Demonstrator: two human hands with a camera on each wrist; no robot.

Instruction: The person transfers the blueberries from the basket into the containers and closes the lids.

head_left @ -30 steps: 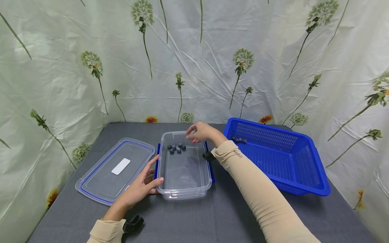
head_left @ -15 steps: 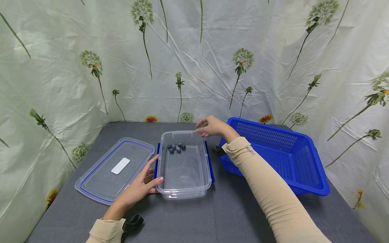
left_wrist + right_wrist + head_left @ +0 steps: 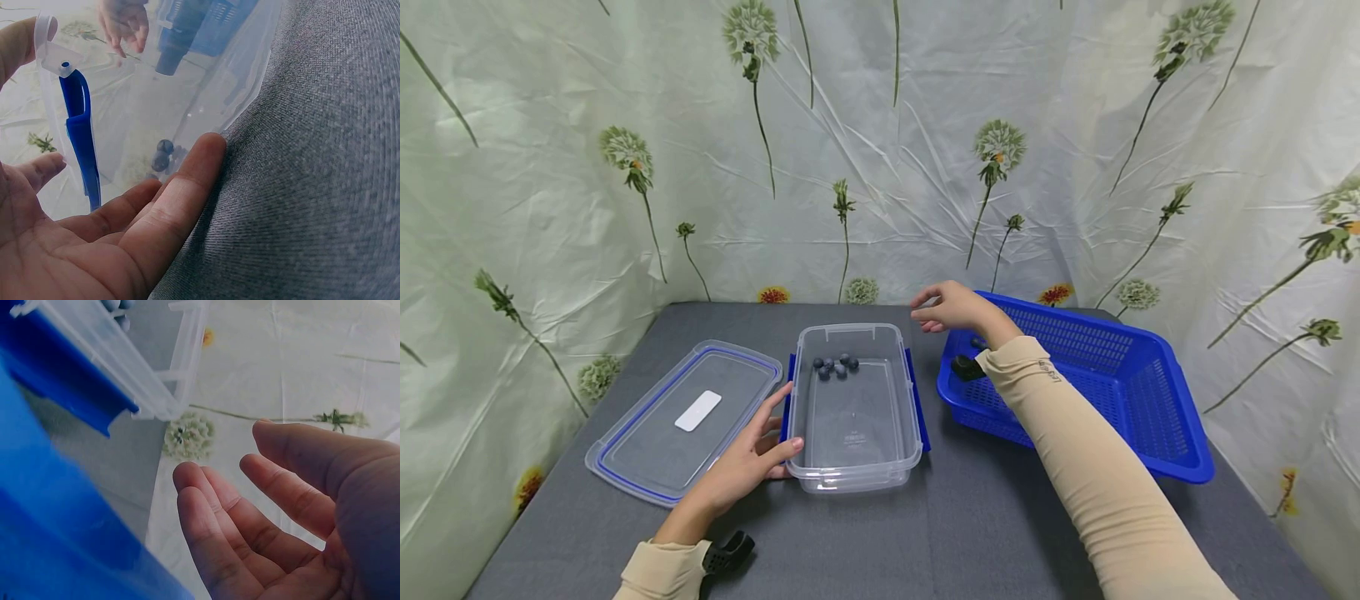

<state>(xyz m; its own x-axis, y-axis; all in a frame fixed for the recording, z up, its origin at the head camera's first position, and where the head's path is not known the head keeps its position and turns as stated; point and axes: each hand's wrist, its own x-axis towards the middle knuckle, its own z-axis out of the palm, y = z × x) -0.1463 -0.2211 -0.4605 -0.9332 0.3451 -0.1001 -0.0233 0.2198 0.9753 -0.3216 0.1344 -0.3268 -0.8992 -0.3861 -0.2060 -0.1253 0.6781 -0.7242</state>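
A beige left sleeve (image 3: 662, 571) and a black wrist device (image 3: 728, 552) lie nearest, on the near side of the left hand (image 3: 745, 462). The left hand grips the clear container (image 3: 853, 425) at its near left corner: thumb over the rim, fingers against the outer left wall. The container sits on the grey table (image 3: 865, 542), immediately right of this grip. Its long axis runs away from the person, with one short end facing near; blue clasps (image 3: 919, 408) hang down its long sides. A moulded mark on its floor is too small to read. A cluster of dark blue berries (image 3: 829, 364) rests inside, beyond the grip, toward the far left.

Left of the grip lies the clear lid (image 3: 625, 450), flat, blue seal visible, its long axis slanting away to the right. It bears a white label (image 3: 697, 411).

The right sleeve (image 3: 1075, 458) carries dark lettering, not legible. Farther off, the right hand (image 3: 947, 307) is raised near the basket's far left corner; a wide gap separates thumb and loosely bent fingers, and it holds nothing. The blue basket (image 3: 1183, 408) stands below and right of it, long axis slanting near-right; a berry (image 3: 977, 342) shows inside, partly hidden behind the wrist. A dandelion-print curtain (image 3: 880, 242) hangs behind.
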